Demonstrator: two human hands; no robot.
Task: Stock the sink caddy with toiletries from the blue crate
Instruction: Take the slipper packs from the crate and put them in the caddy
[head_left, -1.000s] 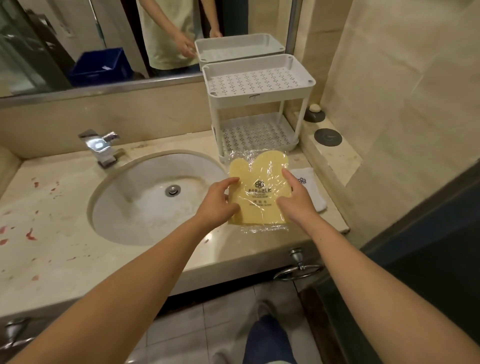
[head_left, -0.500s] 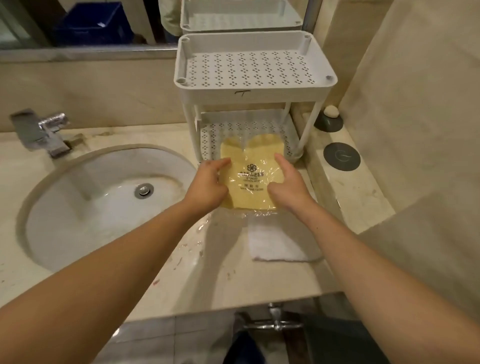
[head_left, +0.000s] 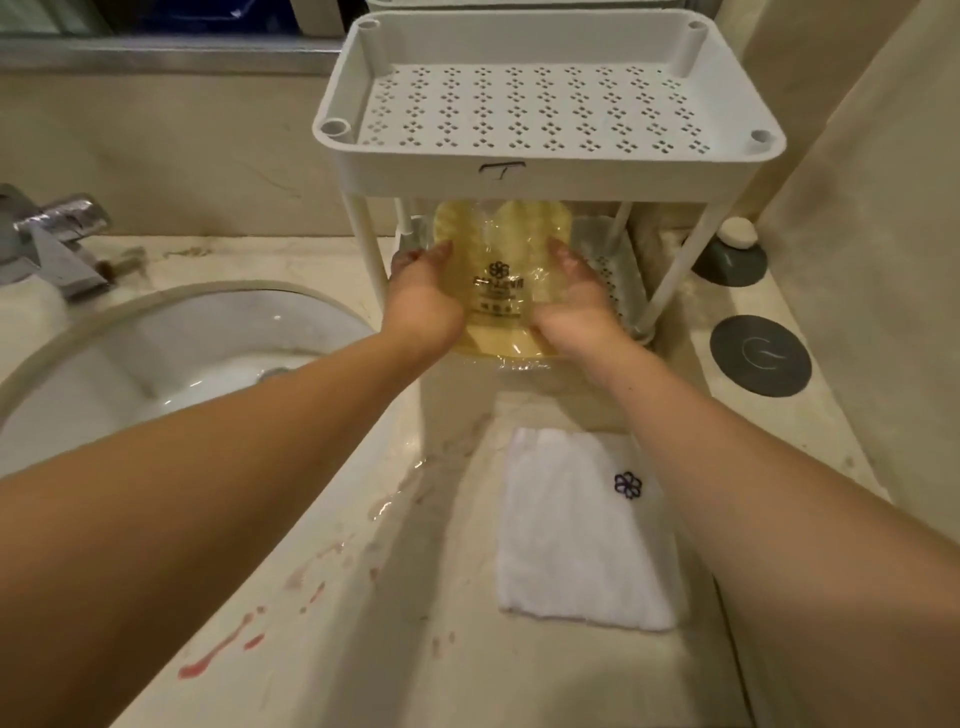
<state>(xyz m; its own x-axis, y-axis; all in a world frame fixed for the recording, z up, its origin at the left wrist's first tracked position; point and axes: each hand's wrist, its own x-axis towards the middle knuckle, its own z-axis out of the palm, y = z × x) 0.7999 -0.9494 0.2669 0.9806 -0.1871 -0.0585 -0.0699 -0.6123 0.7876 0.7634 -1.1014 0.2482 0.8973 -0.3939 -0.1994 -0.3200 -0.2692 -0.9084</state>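
Under top shelf of caddy (head_left: 550, 174), L hand (head_left: 422, 304) & R hand (head_left: 577, 307) pinch opposite edges of wrapped yellow mitt (head_left: 500, 283) over btm tray (head_left: 617, 283).

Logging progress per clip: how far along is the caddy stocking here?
Done: nothing visibly stocked on the caddy's top tier. In hand: the left hand and right hand hold a wrapped yellow mitt partway into the lower tier, beneath the top one. Left: letting it go there; a white cloth lies on the counter in front, possibly next.
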